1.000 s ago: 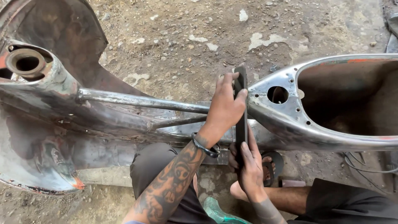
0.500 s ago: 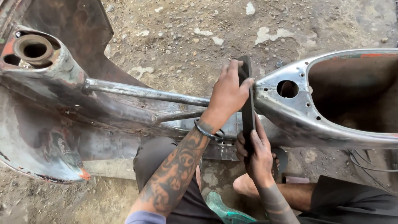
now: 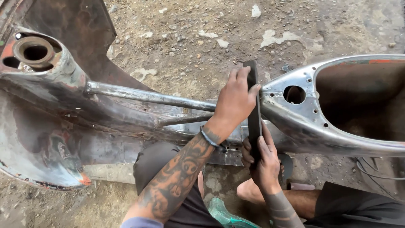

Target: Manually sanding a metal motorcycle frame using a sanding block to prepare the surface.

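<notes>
A bare metal scooter frame (image 3: 303, 122) lies across the dirt ground, its steering tube (image 3: 36, 52) at the far left and an open oval shell at the right. A thin steel tube (image 3: 147, 96) runs between them. Where that tube meets the shell, a flat black strip (image 3: 254, 122) stands upright against the frame. My left hand (image 3: 234, 101) grips the strip's upper half. My right hand (image 3: 262, 158) grips its lower end from below. A dark band circles my left wrist.
The frame's rusty legshield panel (image 3: 46, 143) spreads over the lower left. Pebbles and pale chips dot the dirt (image 3: 202, 38) behind the frame. My knees and a bare foot sit under the frame, with a green object (image 3: 225, 213) near the bottom edge. Thin wires (image 3: 375, 171) trail at the right.
The view has drifted, so the frame sits slightly lower and farther right in the picture. Both hands keep their hold on the black strip, with little visible shift against the frame.
</notes>
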